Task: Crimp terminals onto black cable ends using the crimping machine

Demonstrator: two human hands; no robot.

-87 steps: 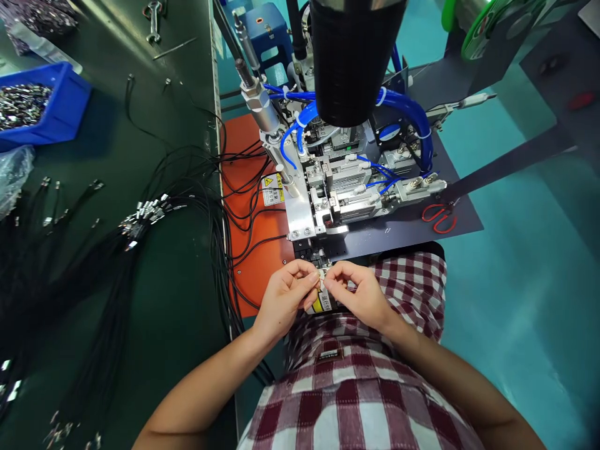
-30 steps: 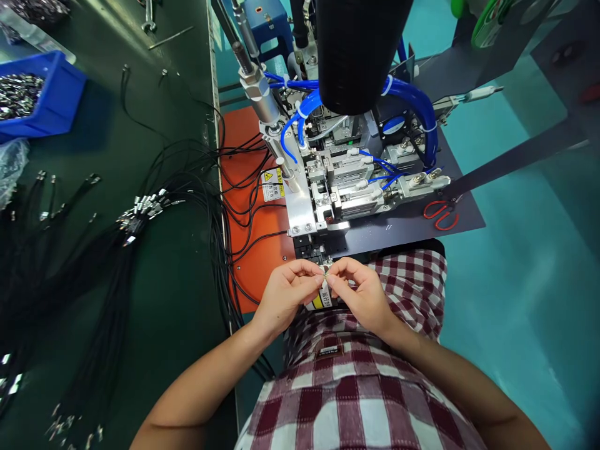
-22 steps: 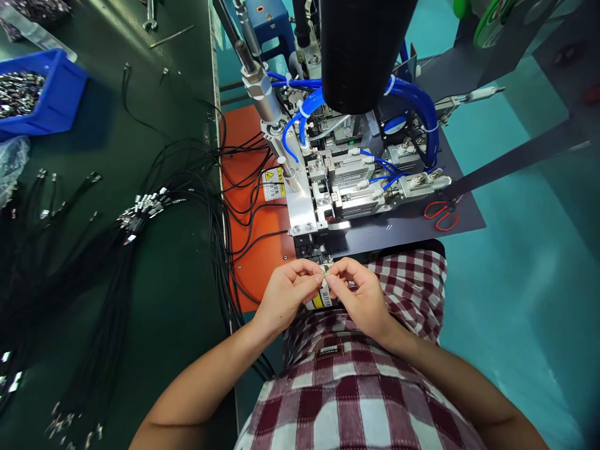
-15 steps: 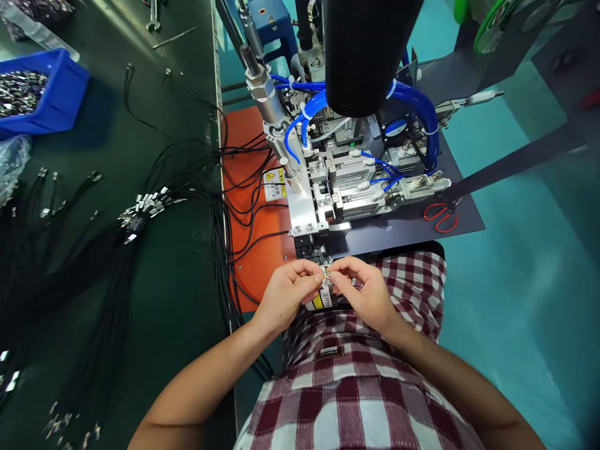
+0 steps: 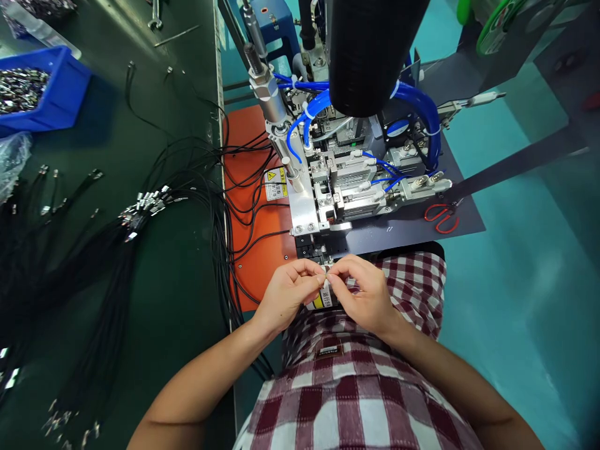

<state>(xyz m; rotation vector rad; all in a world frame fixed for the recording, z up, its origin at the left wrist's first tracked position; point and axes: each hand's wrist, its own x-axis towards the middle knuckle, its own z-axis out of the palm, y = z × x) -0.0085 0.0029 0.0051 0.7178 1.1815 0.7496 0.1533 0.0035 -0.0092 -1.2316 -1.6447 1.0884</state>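
Left hand (image 5: 287,299), right hand (image 5: 364,299), pinching small part (image 5: 324,273)

Red-white checked shirt (image 5: 356,406), small dark label (image 5: 329,351) on front

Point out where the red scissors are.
Head view, right side: the scissors lie on the dark plate, by the machine's right end, beyond the right hand.

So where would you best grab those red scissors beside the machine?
By their red loops, from above: the scissors lie flat on the dark plate, loops clear of the machine. The right hand is nearer, though it and the left hand pinch a small part.
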